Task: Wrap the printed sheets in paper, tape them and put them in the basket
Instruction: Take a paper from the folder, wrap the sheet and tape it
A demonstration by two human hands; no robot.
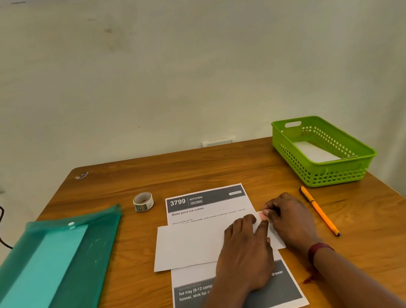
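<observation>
The printed sheet (207,208) lies flat on the brown table (199,168), right in front of the person. A plain white paper (190,244) lies across the middle of the printed sheet, so only the top and bottom of the print show.

The left hand (245,251) rests on the white paper over the printed sheet. Its fingers are straight and press the paper down. The right hand (290,217) is at the right edge of the printed sheet, touching the left hand's fingertips. Its finger and thumb are pressed together on a small pink piece (262,216) at the top right corner of the white paper. There is a dark red band (318,250) on the right wrist.

A tape roll (143,202) stands just beside the top left corner of the printed sheet. An orange pen (320,210) lies to the right of the printed sheet, near the right hand. The green basket (334,174) sits far right and behind the printed sheet, with something flat and white (314,152) inside it. A big teal folder (55,272) lies to the left of the printed sheet.
</observation>
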